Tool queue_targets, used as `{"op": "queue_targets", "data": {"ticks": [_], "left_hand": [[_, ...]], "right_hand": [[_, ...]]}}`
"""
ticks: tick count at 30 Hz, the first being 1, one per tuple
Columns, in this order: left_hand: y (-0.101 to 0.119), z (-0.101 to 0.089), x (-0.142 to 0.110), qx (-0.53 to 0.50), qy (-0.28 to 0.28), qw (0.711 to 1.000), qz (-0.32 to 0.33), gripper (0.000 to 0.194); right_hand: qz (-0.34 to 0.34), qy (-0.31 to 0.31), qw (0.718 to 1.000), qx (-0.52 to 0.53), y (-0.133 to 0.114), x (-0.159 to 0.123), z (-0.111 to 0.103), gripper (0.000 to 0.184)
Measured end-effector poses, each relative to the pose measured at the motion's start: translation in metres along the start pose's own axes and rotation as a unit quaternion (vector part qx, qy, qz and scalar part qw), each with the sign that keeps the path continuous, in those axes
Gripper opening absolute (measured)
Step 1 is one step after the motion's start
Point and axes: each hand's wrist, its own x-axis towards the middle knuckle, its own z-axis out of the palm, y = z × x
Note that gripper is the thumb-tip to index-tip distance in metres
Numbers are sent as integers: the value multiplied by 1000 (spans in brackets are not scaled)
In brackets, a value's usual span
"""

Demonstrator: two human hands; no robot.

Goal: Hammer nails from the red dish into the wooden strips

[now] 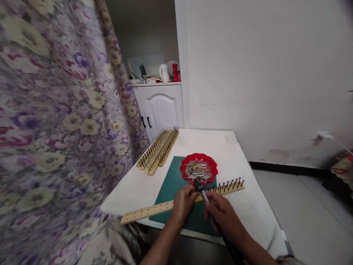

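Note:
My right hand (222, 213) is wrapped round the handle of a hammer (203, 194), whose dark head hangs over the wooden strip. Beside that head, my left hand (183, 203) rests on the strip with its fingertips pinched together. What sits between those fingertips is too small and hidden to make out. The long wooden strip (149, 212) lies slantwise, with rows of small holes along its left part and upright nails (228, 184) along its right part. Just beyond the hands, a red scalloped dish (214, 171) holds many loose nails (197, 170).
A green mat (172, 176) lies under the dish and strip on a white-covered table (132, 193). Several nail-studded strips (160, 151) lie at the far left. A floral curtain (68, 110) hangs close on the left; behind stands a white cabinet (162, 106).

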Motion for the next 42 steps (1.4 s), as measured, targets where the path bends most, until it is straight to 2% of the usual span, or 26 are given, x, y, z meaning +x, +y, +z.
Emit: {"op": "queue_targets", "data": {"ticks": [4, 9, 14, 17, 20, 23, 28, 34, 42], "left_hand": [[1, -1, -1, 6, 1, 1000, 1, 18], [6, -5, -1, 6, -15, 1000, 13, 12], [9, -17, 0, -19, -36, 999, 24, 9], [9, -28, 9, -7, -17, 1000, 21, 12], [14, -34, 30, 38, -8, 998, 52, 13], [19, -29, 56, 110, -40, 990, 79, 11], [17, -9, 88, 224, -67, 971, 46, 10], [8, 1, 97, 244, -63, 968, 19, 14], [14, 0, 102, 247, -73, 966, 18, 14]], "right_hand": [[0, 3, 1000, 5, 0, 0, -2, 23], [-18, 49, 998, 18, -7, 1, -12, 25], [-38, 85, 994, 48, -16, 0, -24, 24], [-49, 94, 992, 63, -19, -1, -28, 24], [-49, 102, 991, 68, -19, -1, -29, 23], [-45, 97, 992, 63, -18, -2, -27, 24], [-42, 93, 993, 59, -17, -1, -27, 23], [-44, 98, 992, 61, -13, 2, -29, 25], [-40, 101, 993, 54, -13, 6, -25, 24]]}}
